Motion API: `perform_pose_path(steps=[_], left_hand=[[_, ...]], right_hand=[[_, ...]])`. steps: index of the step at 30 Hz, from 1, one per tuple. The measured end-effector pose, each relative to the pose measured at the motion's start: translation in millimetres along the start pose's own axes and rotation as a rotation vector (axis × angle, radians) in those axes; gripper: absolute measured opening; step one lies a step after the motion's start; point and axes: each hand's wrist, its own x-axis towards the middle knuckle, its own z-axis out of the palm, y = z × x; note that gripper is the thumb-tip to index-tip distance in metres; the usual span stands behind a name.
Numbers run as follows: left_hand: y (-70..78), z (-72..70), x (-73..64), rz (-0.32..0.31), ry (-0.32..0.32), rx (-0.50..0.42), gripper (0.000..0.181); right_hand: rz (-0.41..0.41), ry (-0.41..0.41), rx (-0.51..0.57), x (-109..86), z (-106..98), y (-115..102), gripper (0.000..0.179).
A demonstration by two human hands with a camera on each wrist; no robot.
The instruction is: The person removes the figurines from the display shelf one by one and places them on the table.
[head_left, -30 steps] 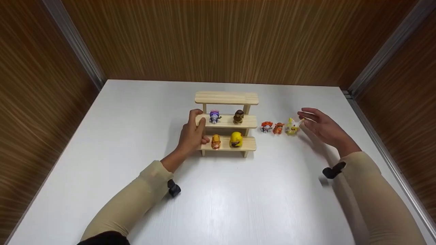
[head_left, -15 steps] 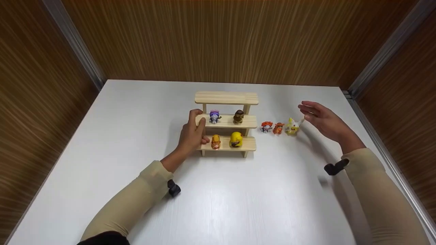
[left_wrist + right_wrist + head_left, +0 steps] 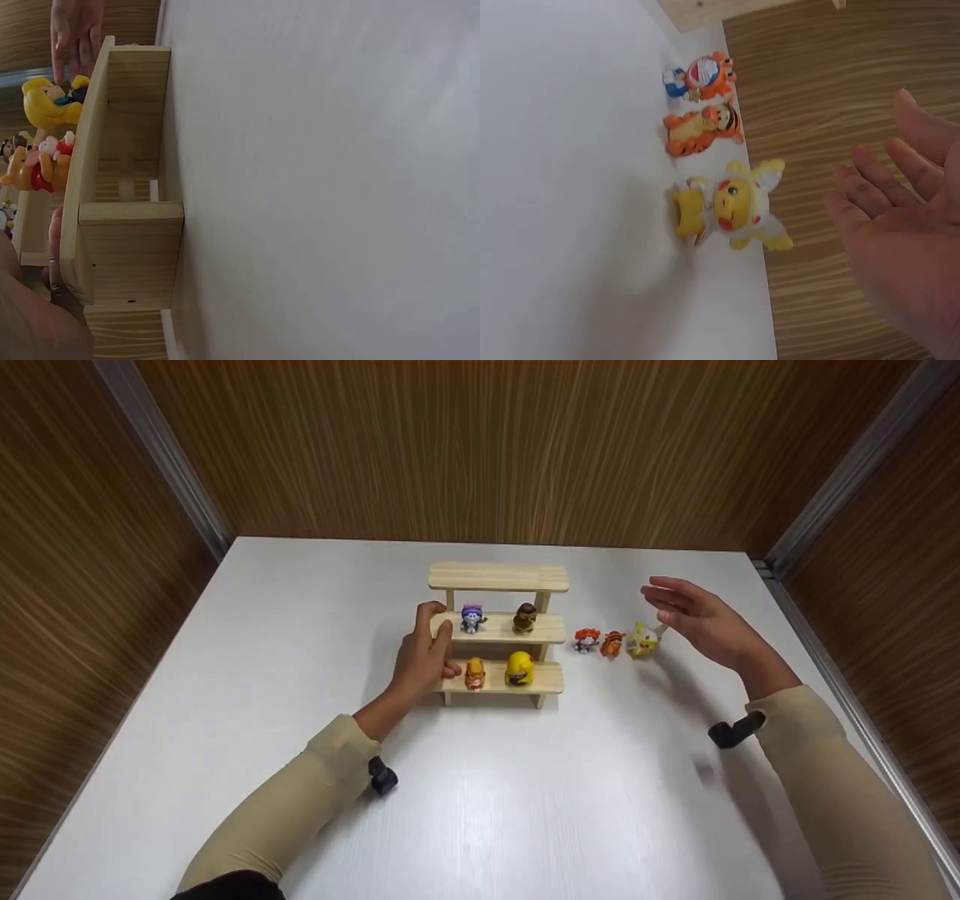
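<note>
A three-tier wooden display shelf (image 3: pixel 499 577) stands on the table, and my left hand (image 3: pixel 421 656) grips its left end. On the middle tier are a purple-hatted figurine (image 3: pixel 472 619) and a brown figurine (image 3: pixel 525 618). The bottom tier carries a Winnie the Pooh figurine (image 3: pixel 49 166) and a yellow-haired figurine (image 3: pixel 519 668). Right of the shelf, a Doraemon figurine (image 3: pixel 699 76), a Tigger figurine (image 3: pixel 703 129) and a Pikachu figurine (image 3: pixel 731 204) stand in a row. My right hand (image 3: pixel 709 622), fingers extended, hovers beside and above the Pikachu, apart from it and holding nothing.
The white table (image 3: pixel 525 795) ends at a wood-grain back wall (image 3: pixel 480 450). Wood-grain side panels with metal corner posts (image 3: pixel 161 450) flank it. A dark wrist camera (image 3: pixel 735 730) sits at my right cuff.
My right hand has risen away from the Pikachu figurine, then drifted slightly left above it. The left hand and the figurines stay put.
</note>
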Motion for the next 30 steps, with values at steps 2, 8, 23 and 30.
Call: perform_pose_path(steps=[2, 8, 23, 30], left_hand=[[-0.3, 0.1, 0.0, -0.002, 0.002, 0.003, 0.031], [-0.8, 0.2, 0.0, -0.001, 0.003, 0.011, 0.03], [0.3, -1.1, -2.0, 0.015, -0.011, -0.002, 0.031], [0.0, -0.8, -1.3, 0.013, -0.009, -0.005, 0.031]], right_hand=[[-0.015, -0.005, -0.003, 0.5, 5, -3, 0.055], [-0.038, -0.011, -0.024, 2.3, 22, -11, 0.056], [-0.126, -0.058, -0.01, 5.0, 52, -25, 0.057], [-0.095, -0.061, -0.033, 7.7, 68, -34, 0.06]])
